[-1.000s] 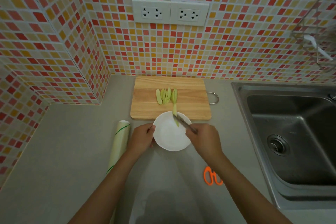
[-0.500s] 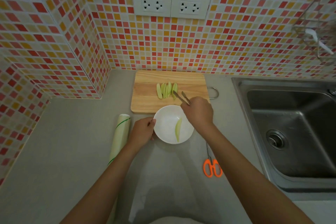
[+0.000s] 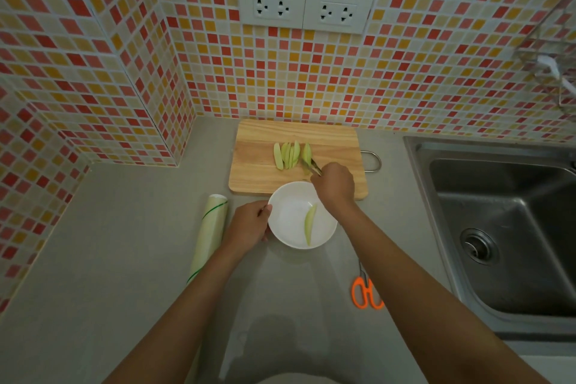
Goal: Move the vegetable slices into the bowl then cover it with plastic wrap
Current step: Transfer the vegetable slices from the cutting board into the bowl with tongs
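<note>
Board (image 3: 265,171) sits against the back wall of the bench, its wire handle (image 3: 372,160) sticking out on the right side. Slices (image 3: 288,155) fanned near the board's middle; the rightmost one stands slightly apart, tongs (image 3: 312,166) at its near end. Right hand (image 3: 334,184) curled round the tongs, over the board's near right part. Whether the tips have closed on that slice, cannot tell.

Bowl (image 3: 288,221) on the bench, its far rim overlapping the board's near edge. One slice (image 3: 310,223) lies inside, right of centre. Left hand (image 3: 249,224) grips the bowl's left rim, thumb over the edge.

Wrap roll (image 3: 208,235) lies just left of that hand, pointing front to back. Scissors (image 3: 365,290) right of the forearm, near the sink (image 3: 511,227) edge. Open bench left of the roll and toward the front edge.
</note>
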